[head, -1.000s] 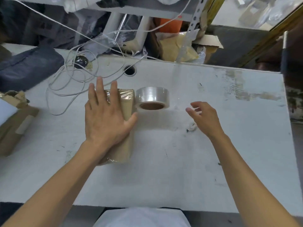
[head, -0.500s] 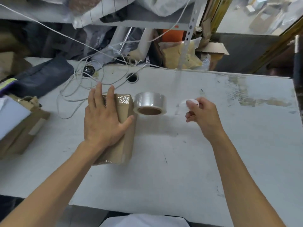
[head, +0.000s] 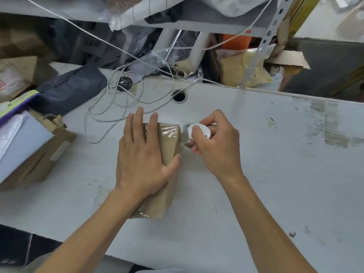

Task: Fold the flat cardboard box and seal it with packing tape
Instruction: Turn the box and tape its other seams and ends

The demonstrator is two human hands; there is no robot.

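— At the middle of the tabletop, what are the hands doing?

— The left hand lies flat on top of the cardboard box, fingers straight and spread, thumb down the box's right side. The right hand is curled round a small white disc, pinched between thumb and fingers, just right of the box's far end.

— What crowds them?

— The roll of clear packing tape sits touching the box's right side, mostly hidden behind the right hand. A loose tangle of white cable lies just beyond the left fingertips, and a round cable hole is past that. Off to the left stand another brown carton and a dark bag.

— Which way does the box run?

— Its long axis runs from the person toward the far edge, leaning slightly right at the far end.

— How does it look?

— Plain brown, closed, a narrow block, with glossy wrinkled clear tape over its far end and more at the near corner.
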